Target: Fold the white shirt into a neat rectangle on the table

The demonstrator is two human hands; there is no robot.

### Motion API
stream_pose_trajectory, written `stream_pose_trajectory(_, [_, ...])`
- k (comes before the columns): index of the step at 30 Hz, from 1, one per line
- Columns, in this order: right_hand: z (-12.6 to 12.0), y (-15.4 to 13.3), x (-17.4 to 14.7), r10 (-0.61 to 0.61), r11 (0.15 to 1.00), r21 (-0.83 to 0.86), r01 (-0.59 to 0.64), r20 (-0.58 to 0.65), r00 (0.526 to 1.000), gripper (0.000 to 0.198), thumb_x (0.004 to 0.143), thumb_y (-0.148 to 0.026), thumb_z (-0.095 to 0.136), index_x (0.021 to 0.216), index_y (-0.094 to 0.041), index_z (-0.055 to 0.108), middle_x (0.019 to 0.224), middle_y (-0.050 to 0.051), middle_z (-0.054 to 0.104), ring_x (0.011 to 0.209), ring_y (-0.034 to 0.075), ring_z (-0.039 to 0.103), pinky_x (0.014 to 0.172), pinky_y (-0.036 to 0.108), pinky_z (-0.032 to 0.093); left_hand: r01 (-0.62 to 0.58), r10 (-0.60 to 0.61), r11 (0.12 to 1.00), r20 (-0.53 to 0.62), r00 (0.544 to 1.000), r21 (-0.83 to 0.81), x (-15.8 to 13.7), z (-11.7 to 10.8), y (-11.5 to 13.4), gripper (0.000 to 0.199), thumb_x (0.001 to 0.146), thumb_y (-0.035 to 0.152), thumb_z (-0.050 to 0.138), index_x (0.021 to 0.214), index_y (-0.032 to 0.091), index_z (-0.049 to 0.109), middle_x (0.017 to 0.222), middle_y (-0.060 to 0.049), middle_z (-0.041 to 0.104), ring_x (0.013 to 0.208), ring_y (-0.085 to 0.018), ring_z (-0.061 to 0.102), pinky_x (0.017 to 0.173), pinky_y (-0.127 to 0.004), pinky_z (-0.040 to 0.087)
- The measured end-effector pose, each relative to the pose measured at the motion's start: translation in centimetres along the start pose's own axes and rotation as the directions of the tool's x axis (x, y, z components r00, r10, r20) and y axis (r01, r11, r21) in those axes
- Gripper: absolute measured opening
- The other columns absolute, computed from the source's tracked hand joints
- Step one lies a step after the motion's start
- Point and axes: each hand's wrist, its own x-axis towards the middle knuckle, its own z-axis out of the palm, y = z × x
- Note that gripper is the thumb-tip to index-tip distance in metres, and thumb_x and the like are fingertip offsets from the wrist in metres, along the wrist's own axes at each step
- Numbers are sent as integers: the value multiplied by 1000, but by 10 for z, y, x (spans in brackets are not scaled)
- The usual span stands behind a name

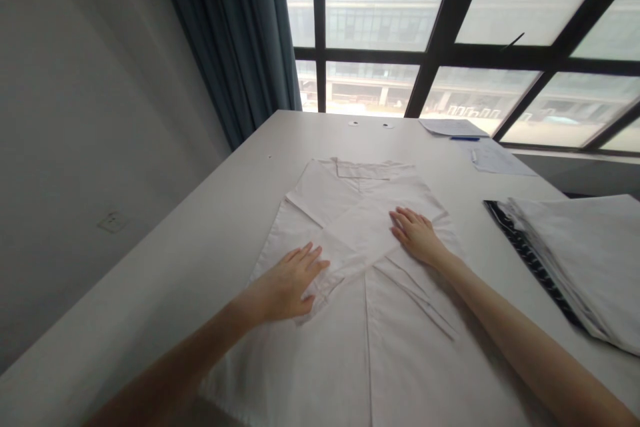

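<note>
Left hand (293, 283) and right hand (415, 237) are both resting palm down on a white shirt (335, 367), gripping nothing. Fingers on the left are spreading wide, with the thumb standing apart beside a loose, creased sleeve end; the right, a little farther off, is lying open with its fingers closer together and slightly bent, touching the cloth near the shirt's right side.

Nearest the person, the shirt's lower body is lying at full length along the worktop (190, 267), not doubled over, its front seam running up the middle and its bottom edge passing out of view. Between the hands, the sleeves appear to be already lying folded inward across the front, one over the other, though which is on top is hard to tell. Some creases are showing below the right hand. Beyond, the collar (363, 170) is lying flat and pointing toward the window (380, 0).

Off to the right, well apart from the shirt, a stack of white cloth (585, 253) is sitting over something black with pale markings (530, 260). Farther back, papers (503, 159) and a blue pen (465, 139) are lying near the worktop's far right corner, while a dark curtain (235, 27) is hanging left of the window.
</note>
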Motion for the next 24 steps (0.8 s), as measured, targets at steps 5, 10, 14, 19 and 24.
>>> stream_pose_trajectory(5, [-15, -35, -20, -238, 940, 219, 261, -123, 963, 34, 93, -28, 43, 123, -21, 58, 130, 12, 58, 124, 24, 49, 102, 45, 41, -24, 24, 1000, 16, 1000, 12, -4, -2, 13, 65, 67, 2, 48, 131, 12, 43, 142, -19, 45, 136, -30, 36, 109, -46, 35])
stream_pose_trajectory(10, [-34, -91, -35, -487, 751, 469, 464, -82, 870, 27, 93, -17, 44, 113, -20, 63, 117, 9, 65, 110, 17, 59, 96, 34, 46, 4, -3, 995, -8, 1000, 100, 0, 4, 15, 54, 76, -3, 37, 128, 9, 47, 137, -21, 50, 131, -31, 43, 103, -49, 41])
stream_pose_trajectory(14, [-34, -116, -42, -557, 721, 466, 514, -53, 829, 27, 94, -19, 47, 117, -20, 61, 117, 8, 65, 114, 17, 56, 100, 35, 42, -31, 34, 998, -59, 998, 49, -5, 4, 4, 43, 86, -1, 33, 120, 12, 55, 123, -14, 62, 119, -23, 56, 101, -40, 45])
stream_pose_trajectory(19, [-23, -120, -46, -542, 738, 433, 518, -77, 837, 24, 96, -26, 48, 115, -20, 62, 115, 7, 67, 115, 17, 55, 100, 36, 41, -70, 62, 996, -135, 989, -49, -23, 10, -21, 32, 94, 10, 37, 115, 20, 60, 115, -6, 67, 109, -17, 62, 99, -33, 47])
stream_pose_trajectory(24, [-14, -118, -46, -541, 728, 414, 546, -143, 829, 24, 97, -27, 45, 110, -22, 65, 114, 7, 67, 114, 17, 56, 98, 36, 42, -2, -3, 996, -66, 998, -86, -24, 6, -24, 31, 92, 9, 43, 112, 20, 64, 114, -6, 68, 107, -19, 63, 97, -34, 48])
